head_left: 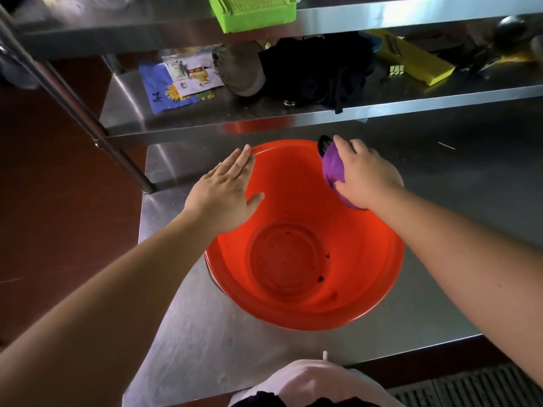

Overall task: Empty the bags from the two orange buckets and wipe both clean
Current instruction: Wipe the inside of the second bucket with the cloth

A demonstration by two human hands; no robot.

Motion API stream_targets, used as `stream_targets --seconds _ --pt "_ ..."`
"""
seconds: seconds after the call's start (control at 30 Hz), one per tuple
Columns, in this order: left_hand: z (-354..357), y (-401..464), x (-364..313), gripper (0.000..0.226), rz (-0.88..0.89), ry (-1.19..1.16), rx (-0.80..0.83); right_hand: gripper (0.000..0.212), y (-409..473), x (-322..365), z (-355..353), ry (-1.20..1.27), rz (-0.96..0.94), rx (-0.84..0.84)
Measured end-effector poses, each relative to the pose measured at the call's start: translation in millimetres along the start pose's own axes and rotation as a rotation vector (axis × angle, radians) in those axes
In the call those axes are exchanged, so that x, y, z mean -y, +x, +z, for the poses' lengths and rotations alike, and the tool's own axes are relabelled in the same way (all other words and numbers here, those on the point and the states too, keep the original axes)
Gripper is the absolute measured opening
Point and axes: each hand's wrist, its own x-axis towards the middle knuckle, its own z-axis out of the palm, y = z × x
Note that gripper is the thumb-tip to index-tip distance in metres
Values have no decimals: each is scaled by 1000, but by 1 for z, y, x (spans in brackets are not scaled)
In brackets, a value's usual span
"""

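Observation:
An orange bucket stands on the steel table, open side up, with a few dark specks on its floor and no bag inside. My left hand lies flat with straight fingers against the bucket's upper-left rim. My right hand holds a purple cloth and presses it onto the upper-right rim and inner wall. A small black part of the bucket's handle mount shows just above the cloth. Only this one orange bucket is in view.
The steel table ends close to my body. A steel shelf just behind the bucket carries paper packets, a grey bowl-like item, black cloth and a yellow slicer. A green tray sits higher up. A floor grate is at the lower right.

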Motion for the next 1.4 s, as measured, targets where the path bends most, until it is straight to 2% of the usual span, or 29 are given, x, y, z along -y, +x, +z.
stream_targets --seconds 0.23,0.33,0.53,0.63,0.73,0.9,1.1,1.3,1.4 --pt "3 -1 -1 84 -44 -46 -20 102 -83 -1 10 75 363 48" --pt "0 -2 -5 84 -54 -60 -17 100 -94 0 13 155 430 22" --pt "-9 -21 -16 88 -142 -142 21 94 -55 -21 6 113 249 12" --pt "-18 -16 -15 83 -107 -93 -14 96 -26 -25 -1 72 97 37" --pt "-19 -5 -9 83 -26 -109 36 98 1 -15 -6 40 -55 56" --pt "-3 -10 -7 81 -59 -37 21 98 17 -9 -4 19 -134 48" --pt "4 -9 -10 79 -93 -31 -20 98 -17 -10 -3 78 15 31" --pt "6 -8 -11 78 -113 -51 -29 99 -89 -9 2 231 378 83" --pt "6 -7 -12 79 -116 -58 -32 89 -104 -9 6 269 445 99"
